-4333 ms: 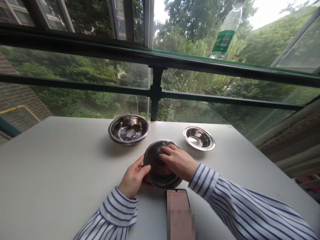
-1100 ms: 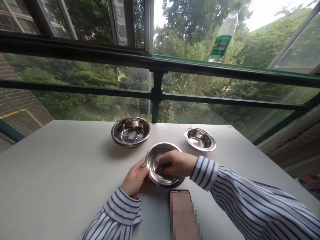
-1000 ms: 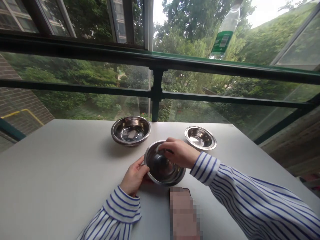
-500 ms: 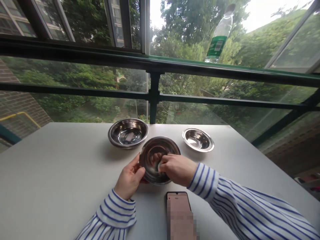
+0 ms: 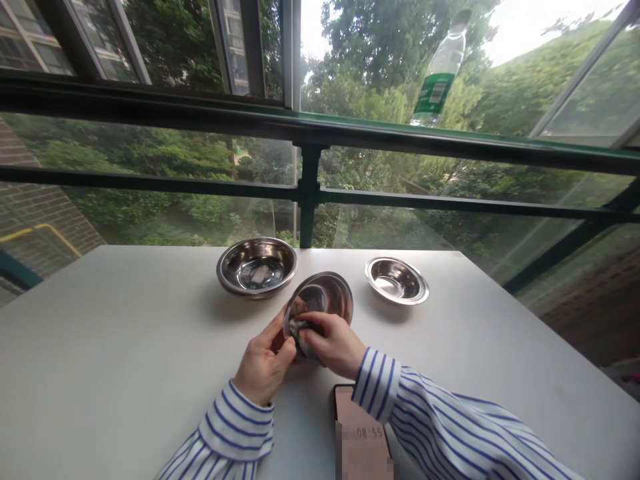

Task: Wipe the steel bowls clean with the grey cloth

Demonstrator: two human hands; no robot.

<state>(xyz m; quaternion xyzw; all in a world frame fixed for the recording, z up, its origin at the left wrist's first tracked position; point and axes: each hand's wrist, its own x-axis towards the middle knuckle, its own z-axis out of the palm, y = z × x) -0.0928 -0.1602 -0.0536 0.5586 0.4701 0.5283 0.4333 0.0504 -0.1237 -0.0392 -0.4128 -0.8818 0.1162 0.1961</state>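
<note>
My left hand (image 5: 266, 363) grips a shiny metal bowl (image 5: 330, 297) by its left side, thumb on the near rim and fingers behind. The bowl is tilted, its inside turned toward me and to the right. Inside it, my right hand (image 5: 333, 343) is closed, fingertips pressed to the left inner wall. A pale greenish wad (image 5: 295, 329) shows at those fingertips; most of it is hidden, and its kind cannot be made out.
On the white table (image 5: 125, 347), a larger metal bowl (image 5: 257, 293) stands back left and a smaller one (image 5: 397, 293) back right. A phone (image 5: 363, 440) lies in front, partly under my right sleeve. A plastic bottle (image 5: 434, 93) stands on the green railing (image 5: 370, 137).
My right hand has moved left across the inside of the bowl, to its left wall. The bowl has turned and tilted more. My left hand has shifted slightly right, still gripping it.
</note>
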